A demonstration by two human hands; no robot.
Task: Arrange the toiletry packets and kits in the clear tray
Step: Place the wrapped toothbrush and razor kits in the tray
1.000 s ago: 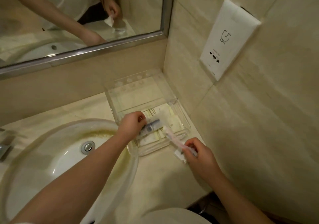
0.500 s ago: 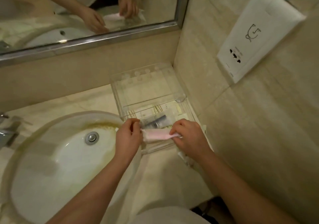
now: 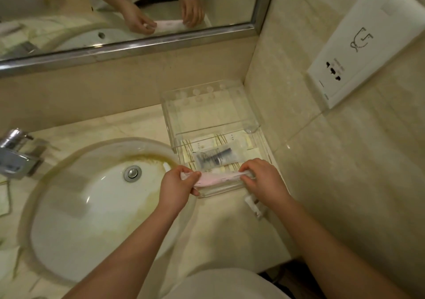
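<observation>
A clear plastic tray (image 3: 264,146) stands on the counter in the corner by the right wall. Inside lie flat cream packets (image 3: 232,137) and, on top of them, a clear packet with a dark item (image 3: 215,157). I hold a long pink packet (image 3: 218,179) level over the tray's near end. My left hand (image 3: 176,187) pinches its left end and my right hand (image 3: 262,179) grips its right end. A small white packet (image 3: 253,203) lies on the counter under my right wrist, partly hidden.
A white basin (image 3: 92,206) with a metal drain sits left of the tray, touching its near corner. A chrome tap (image 3: 16,153) is at the far left. A mirror runs along the back wall, and a white socket plate (image 3: 368,41) is on the right wall.
One second ago my right hand alone held the pink packet at the tray's near right corner. Both hands now hold it stretched flat across the tray's near end.
</observation>
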